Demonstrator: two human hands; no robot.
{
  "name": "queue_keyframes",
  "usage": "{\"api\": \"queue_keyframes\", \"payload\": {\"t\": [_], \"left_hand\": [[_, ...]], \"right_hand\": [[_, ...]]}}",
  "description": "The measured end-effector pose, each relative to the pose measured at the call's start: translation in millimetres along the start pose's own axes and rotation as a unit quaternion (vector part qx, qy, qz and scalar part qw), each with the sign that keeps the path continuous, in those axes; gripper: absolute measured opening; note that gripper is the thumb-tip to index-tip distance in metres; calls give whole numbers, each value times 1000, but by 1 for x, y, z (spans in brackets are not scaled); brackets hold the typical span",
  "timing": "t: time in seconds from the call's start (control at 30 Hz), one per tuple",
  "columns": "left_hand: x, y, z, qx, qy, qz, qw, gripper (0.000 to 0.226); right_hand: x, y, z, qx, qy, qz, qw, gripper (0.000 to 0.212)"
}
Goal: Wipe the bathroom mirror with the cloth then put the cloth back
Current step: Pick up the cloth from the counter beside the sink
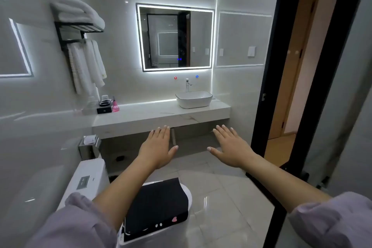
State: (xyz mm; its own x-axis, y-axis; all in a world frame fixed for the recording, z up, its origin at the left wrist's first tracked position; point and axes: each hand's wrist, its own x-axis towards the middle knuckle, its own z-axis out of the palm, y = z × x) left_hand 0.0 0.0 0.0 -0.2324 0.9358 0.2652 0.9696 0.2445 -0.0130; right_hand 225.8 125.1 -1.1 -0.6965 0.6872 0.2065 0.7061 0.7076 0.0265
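The bathroom mirror, rectangular with a lit white border, hangs on the far tiled wall above the counter. A black cloth with small light marks lies draped over the closed toilet lid, low in the view under my left forearm. My left hand and my right hand are stretched out flat, palms down, fingers apart, holding nothing. Both hover in the air well short of the counter and far from the mirror.
A white marble counter carries a basin with a tap and a black tray with cups and a pink bottle. White towels hang on a black rack at left. A black-framed glass door stands at right.
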Motion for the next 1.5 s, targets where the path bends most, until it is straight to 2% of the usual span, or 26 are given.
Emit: {"api": "queue_keyframes", "payload": {"t": [0.2,0.63,0.87,1.17,1.5], "left_hand": [[19,6,16,11,-16,-10,1000,73],[106,-17,56,19,5,0,1000,73],[210,-48,86,19,-1,44,999,73],[358,-103,98,43,-4,58,997,72],[447,-115,124,43,-10,61,997,72]], "right_hand": [[14,19,13,-9,-9,-5,1000,77],[94,34,50,-2,39,-19,999,75],[191,56,81,-23,42,-2,999,75],[336,95,93,-25,65,50,996,75],[424,134,110,-33,49,56,997,75]]}}
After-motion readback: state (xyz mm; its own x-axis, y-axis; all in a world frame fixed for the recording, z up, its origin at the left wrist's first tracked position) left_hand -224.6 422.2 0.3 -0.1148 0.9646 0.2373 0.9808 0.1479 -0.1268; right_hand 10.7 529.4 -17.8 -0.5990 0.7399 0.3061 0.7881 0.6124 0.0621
